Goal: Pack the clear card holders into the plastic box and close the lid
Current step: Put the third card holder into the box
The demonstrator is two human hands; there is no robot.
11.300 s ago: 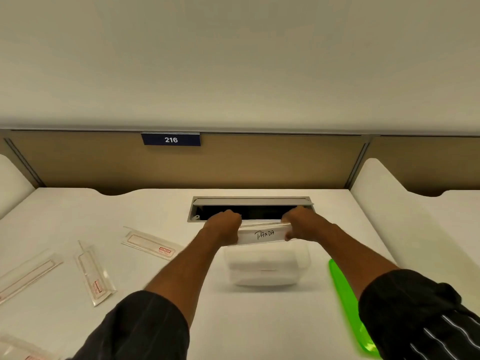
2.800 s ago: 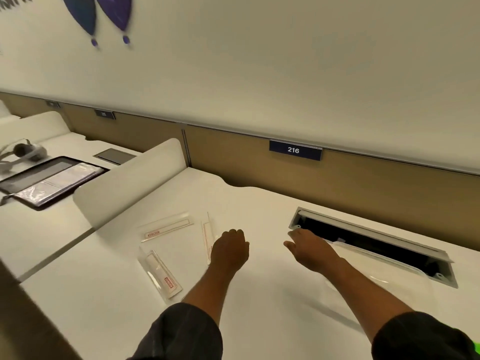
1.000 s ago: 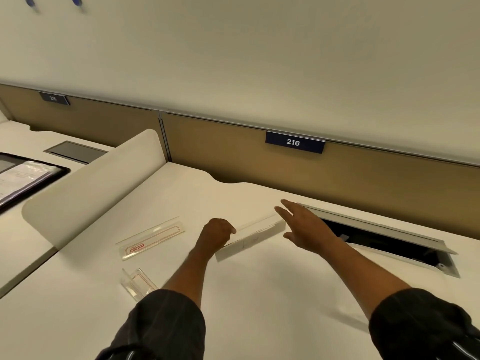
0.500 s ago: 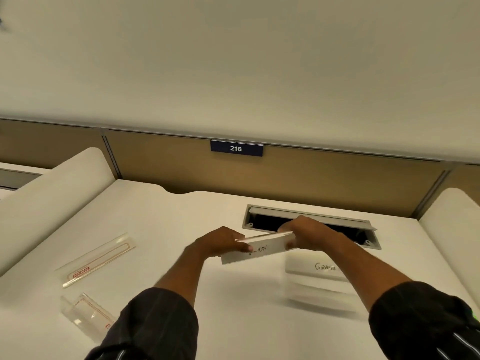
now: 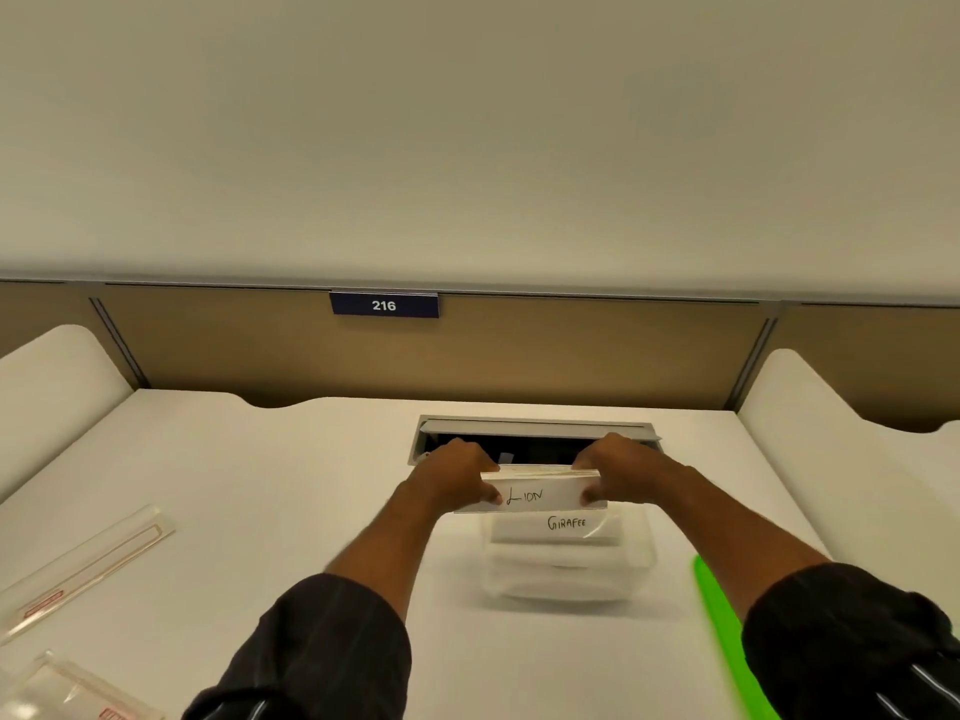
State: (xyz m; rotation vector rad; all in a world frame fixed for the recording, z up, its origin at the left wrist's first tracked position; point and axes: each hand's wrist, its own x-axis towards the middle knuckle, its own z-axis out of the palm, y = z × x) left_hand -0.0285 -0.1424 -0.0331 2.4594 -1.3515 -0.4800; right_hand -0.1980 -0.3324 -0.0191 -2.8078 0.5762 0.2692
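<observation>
A clear card holder (image 5: 540, 493) with a white card marked "LION" hangs level just above the open clear plastic box (image 5: 569, 569). My left hand (image 5: 457, 478) grips its left end and my right hand (image 5: 618, 472) grips its right end. Inside the box stands another holder (image 5: 566, 524) marked "GIRAFFE", with more white cards stacked below it. Two more clear holders lie on the desk at the left, one long holder (image 5: 88, 563) and one (image 5: 67, 693) at the bottom corner. The bright green lid (image 5: 727, 636) lies to the right of the box.
The white desk (image 5: 260, 485) has an open cable tray slot (image 5: 535, 433) right behind my hands. White curved dividers stand at the left (image 5: 47, 387) and the right (image 5: 810, 423). A tan back panel carries a blue "216" sign (image 5: 384, 305).
My view swung right from the desk's left side. Both hands carried the LION holder to the right until it came over the box. The two holders at the left stayed put.
</observation>
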